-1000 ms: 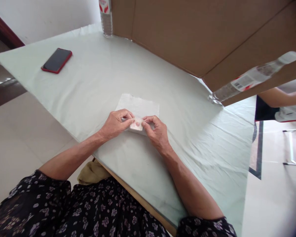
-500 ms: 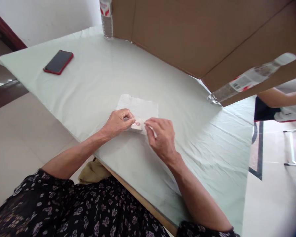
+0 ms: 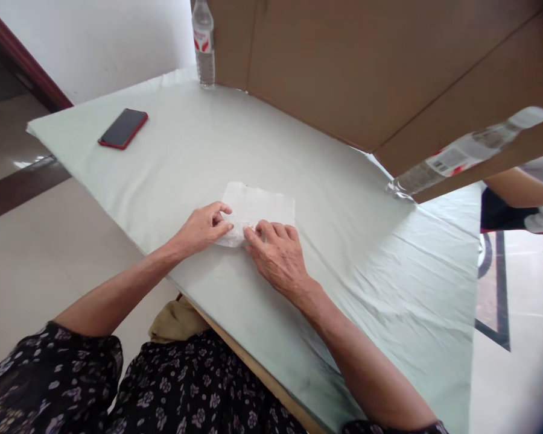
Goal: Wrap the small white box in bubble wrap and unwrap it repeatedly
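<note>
A thin white sheet [image 3: 265, 205], wrinkled and slightly see-through like a tissue or wrapping film, lies flat on the cloth-covered table. At its left edge is my left hand [image 3: 203, 225], thumb and forefinger apart with nothing between them, the fingertips over the sheet. My right hand [image 3: 278, 253] rests on the near right part of the sheet, its fingers bent down and close together. A trace of red shows by its fingertips. Whatever lies under those fingers is mostly hidden, and I cannot tell its kind.
A phone in a red case [image 3: 123, 129] lies at the far left. Brown cardboard [image 3: 317, 72] stands across the back, with a plastic bottle [image 3: 204, 48] upright at its left and another bottle [image 3: 461, 154] at its right. Another person's arm [image 3: 520, 187] shows beyond.
My left hand has let go of the small piece with red marks and drawn back slightly left. My right hand has moved left and now covers it. The view has shifted a little.
</note>
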Demonstrator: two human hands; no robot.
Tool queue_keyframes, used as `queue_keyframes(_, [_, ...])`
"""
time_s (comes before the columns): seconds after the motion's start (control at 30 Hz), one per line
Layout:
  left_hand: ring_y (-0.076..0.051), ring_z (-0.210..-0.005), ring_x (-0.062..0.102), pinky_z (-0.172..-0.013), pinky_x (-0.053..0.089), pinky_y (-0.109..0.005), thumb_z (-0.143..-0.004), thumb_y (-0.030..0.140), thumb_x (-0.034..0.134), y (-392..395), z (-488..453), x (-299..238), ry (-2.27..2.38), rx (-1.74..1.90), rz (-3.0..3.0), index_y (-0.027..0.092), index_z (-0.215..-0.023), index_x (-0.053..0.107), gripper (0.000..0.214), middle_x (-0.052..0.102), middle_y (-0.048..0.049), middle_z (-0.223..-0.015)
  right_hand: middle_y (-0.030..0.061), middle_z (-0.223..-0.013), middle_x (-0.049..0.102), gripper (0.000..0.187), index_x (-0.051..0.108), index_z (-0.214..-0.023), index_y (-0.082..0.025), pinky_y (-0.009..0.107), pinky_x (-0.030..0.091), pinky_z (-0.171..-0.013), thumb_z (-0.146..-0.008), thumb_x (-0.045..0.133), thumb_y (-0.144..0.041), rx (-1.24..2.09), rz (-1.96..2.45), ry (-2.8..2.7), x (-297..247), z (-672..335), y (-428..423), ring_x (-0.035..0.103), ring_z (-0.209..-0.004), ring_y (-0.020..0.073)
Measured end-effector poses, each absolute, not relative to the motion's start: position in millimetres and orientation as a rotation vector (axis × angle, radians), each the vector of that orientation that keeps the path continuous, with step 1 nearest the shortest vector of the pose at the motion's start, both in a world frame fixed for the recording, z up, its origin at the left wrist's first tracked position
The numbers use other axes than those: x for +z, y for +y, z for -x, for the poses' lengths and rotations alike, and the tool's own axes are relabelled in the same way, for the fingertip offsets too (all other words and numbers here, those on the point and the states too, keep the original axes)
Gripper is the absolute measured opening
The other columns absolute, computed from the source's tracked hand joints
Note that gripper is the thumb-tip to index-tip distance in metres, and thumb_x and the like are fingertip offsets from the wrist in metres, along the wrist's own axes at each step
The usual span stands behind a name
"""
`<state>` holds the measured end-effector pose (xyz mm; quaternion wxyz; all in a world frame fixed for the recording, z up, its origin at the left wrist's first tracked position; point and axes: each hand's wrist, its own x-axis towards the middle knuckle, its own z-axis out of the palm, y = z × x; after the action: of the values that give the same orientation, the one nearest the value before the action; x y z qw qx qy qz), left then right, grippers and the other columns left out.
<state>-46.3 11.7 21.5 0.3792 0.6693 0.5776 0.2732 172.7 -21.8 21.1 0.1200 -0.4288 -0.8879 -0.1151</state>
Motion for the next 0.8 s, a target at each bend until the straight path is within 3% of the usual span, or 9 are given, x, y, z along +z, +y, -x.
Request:
queue_keyframes(0.1, [-0.015,-0.065,0.056,-0.065,0.044,-0.029,-0.08,0.041,0.063,14,49,22,1.573,0.642,-1.77,0.019,-0.108,0.064,0.035,0.06,0.0029,-0.071,0.0077,-0.102,0.067,0.023,0.062,-0.12,-0.022,0.039,0.028,-0.079,-0.1,0.052,-0.02,-0.418,1.23,-2.61,20,-170,-19,0.048,-0.089,0.0233])
queue_keyframes(0.23, [-0.019,-0.078,0.065,-0.068,0.05,-0.031,-0.073,0.051,0.072,9,59,27,1.682,0.622,-1.634,0.016,-0.119,0.062,0.059,0.069,-0.0065,-0.097,0.0085,-0.099,0.067,0.023,0.063,-0.117,-0.022,0.039,0.027,-0.077,-0.098,0.05,-0.016,-0.455,1.189,-2.641,20,-170,-15,0.047,-0.085,0.0235])
queue_keyframes(0.33, [-0.021,-0.076,0.07,-0.066,0.055,-0.033,-0.071,0.05,0.077,1,67,34,1.615,0.598,-1.338,0.014,-0.125,0.058,0.068,0.071,-0.0091,-0.097,0.0091,-0.098,0.066,0.023,0.063,-0.115,-0.022,0.039,0.027,-0.076,-0.097,0.051,-0.015,-0.427,1.178,-2.655,20,-170,-13,0.046,-0.085,0.024])
queue_keyframes(0.5, [-0.022,-0.073,0.073,-0.065,0.059,-0.034,-0.068,0.035,0.084,-5,58,48,1.637,0.576,-0.92,0.015,-0.099,0.062,0.042,0.071,-0.0071,-0.078,0.0083,-0.097,0.066,0.02,0.063,-0.112,-0.023,0.039,0.027,-0.075,-0.097,0.052,-0.016,-0.436,1.171,-2.641,19,-171,-13,0.046,-0.084,0.0233])
queue_keyframes(0.6, [-0.019,-0.071,0.07,-0.06,0.059,-0.03,-0.071,0.027,0.081,-1,42,51,1.577,0.602,-0.846,0.015,-0.083,0.063,0.025,0.071,-0.0078,-0.08,0.0083,-0.098,0.066,0.019,0.063,-0.111,-0.022,0.038,0.027,-0.075,-0.096,0.053,-0.015,-0.45,1.165,-2.628,17,-171,-13,0.046,-0.084,0.0232])
queue_keyframes(0.67, [-0.018,-0.071,0.068,-0.053,0.056,-0.028,-0.07,0.026,0.08,3,31,50,1.567,0.613,-0.859,0.015,-0.078,0.063,0.021,0.071,-0.0087,-0.082,0.0087,-0.099,0.066,0.02,0.063,-0.112,-0.022,0.038,0.027,-0.076,-0.096,0.053,-0.015,-0.465,1.159,-2.616,16,-171,-12,0.046,-0.085,0.0236])
queue_keyframes(0.8, [-0.016,-0.06,0.062,-0.04,0.045,-0.022,-0.068,0.021,0.077,14,17,42,1.628,0.592,-0.945,0.017,-0.07,0.059,0.019,0.067,-0.0051,-0.069,0.0094,-0.098,0.066,0.021,0.064,-0.113,-0.021,0.039,0.026,-0.077,-0.096,0.053,-0.015,-0.464,1.145,-2.611,14,-170,-12,0.046,-0.086,0.0241])
